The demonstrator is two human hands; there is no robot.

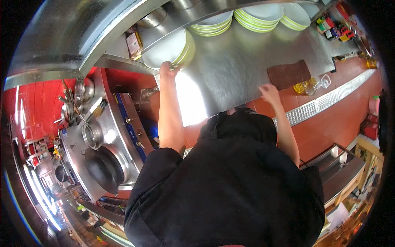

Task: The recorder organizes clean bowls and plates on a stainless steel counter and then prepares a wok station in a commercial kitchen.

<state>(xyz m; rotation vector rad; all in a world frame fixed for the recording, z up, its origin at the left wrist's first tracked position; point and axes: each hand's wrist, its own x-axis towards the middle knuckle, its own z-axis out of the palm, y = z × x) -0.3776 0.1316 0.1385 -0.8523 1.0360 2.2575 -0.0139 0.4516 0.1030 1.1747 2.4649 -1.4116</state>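
With my left hand (168, 70) I grip the near rim of a stack of white plates (168, 49) with green edges, at the left end of a stainless steel worktop (228, 71). My right hand (269, 92) hangs over the worktop's front edge with its fingers apart, holding nothing. Just beyond it lies a folded brown cloth (288, 74). More stacks of plates (258, 15) stand along the back of the worktop. Whether my left hand holds one plate or several cannot be told.
A steel shelf (172, 26) overhangs the back left. Several bottles (331, 29) stand at the far right. A clear bottle of yellow liquid (307, 87) is beyond the front edge, near a floor drain grate (318, 105). Black woks (101, 169) and a brush (100, 109) sit on the left counter.
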